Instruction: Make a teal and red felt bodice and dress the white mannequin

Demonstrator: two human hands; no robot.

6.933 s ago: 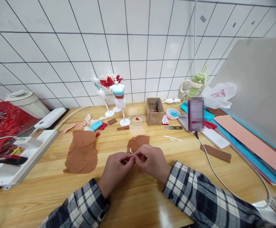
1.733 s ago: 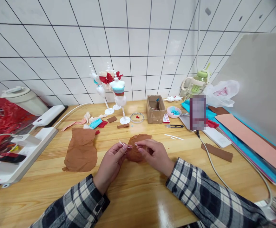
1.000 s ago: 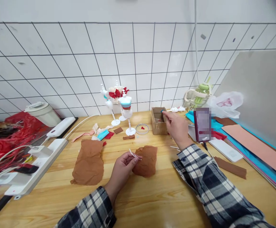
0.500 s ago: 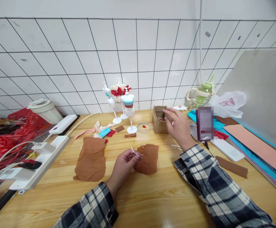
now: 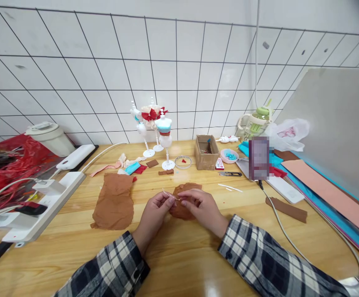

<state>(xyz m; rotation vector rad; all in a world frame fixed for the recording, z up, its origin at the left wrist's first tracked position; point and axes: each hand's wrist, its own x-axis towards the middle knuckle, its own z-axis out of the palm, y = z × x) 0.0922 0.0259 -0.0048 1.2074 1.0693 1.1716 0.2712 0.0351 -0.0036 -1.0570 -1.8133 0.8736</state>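
Observation:
Between the fingertips of my left hand is a thin white strip, pinched and slanting up. My right hand has come to the strip's other side, thumb and fingers closed at its right end. Both hands hover over a small piece of crinkled brown paper, partly covered by them. A larger crinkled brown sheet lies to the left. Beyond the hands stand several small white dress forms on stands, the nearest form wrapped in blue and brown.
Behind the hands sit a clear ring, a cardboard box, a pink dish and thread snips. White strips lie to the right, near a phone with its cable. A power strip runs along the left.
My right hand has moved from the cardboard box down and left to the white strip. My left hand keeps its pinch, and the view has shifted slightly.

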